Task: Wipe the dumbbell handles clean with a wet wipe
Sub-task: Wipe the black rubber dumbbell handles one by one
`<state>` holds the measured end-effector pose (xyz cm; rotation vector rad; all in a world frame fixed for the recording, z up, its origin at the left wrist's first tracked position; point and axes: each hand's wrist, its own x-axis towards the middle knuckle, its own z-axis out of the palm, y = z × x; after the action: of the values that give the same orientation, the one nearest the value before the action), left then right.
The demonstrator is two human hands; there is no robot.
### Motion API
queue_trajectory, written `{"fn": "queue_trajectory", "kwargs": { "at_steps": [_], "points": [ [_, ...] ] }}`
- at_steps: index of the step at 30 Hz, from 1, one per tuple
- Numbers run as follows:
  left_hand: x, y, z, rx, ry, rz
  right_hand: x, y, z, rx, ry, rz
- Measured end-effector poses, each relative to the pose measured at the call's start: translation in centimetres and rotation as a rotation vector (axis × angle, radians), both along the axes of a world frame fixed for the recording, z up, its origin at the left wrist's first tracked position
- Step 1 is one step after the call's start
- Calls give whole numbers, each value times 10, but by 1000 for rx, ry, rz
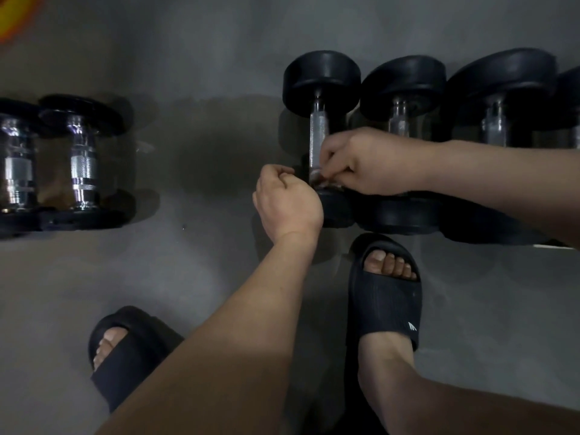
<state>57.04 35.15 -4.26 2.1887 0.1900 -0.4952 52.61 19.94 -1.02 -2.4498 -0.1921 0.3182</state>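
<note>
A black dumbbell with a chrome handle [317,133] lies on the grey floor, leftmost in a row of dumbbells. My right hand [361,161] curls round the near end of that handle and pinches a pale wet wipe [323,180] against it; only a small part of the wipe shows. My left hand [287,202] is curled into a fist beside the dumbbell's near head [332,208]. Whether it holds an end of the wipe is hidden.
More black dumbbells [405,89] [502,86] lie to the right. Two chrome-handled dumbbells [82,164] [17,164] lie at the left. My feet in black slides [384,293] [125,356] stand on the grey floor [204,262] below the row.
</note>
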Motion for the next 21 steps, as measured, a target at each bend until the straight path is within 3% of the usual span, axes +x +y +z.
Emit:
{"fn": "queue_trajectory", "kwargs": {
  "at_steps": [2, 6, 11, 16, 21],
  "points": [
    [0, 0, -2, -2, -5, 3, 7, -6, 1, -15, 11, 10],
    [1, 1, -4, -6, 10, 12, 9, -9, -6, -9, -19, -215],
    [2, 1, -6, -15, 1, 18, 0, 2, 1, 0, 20, 20],
    [8, 5, -8, -29, 19, 17, 9, -4, -7, -8, -32, -335],
    [28, 22, -14, -14, 110, 57, -2, 18, -1, 59, 38, -94]
  ]
}}
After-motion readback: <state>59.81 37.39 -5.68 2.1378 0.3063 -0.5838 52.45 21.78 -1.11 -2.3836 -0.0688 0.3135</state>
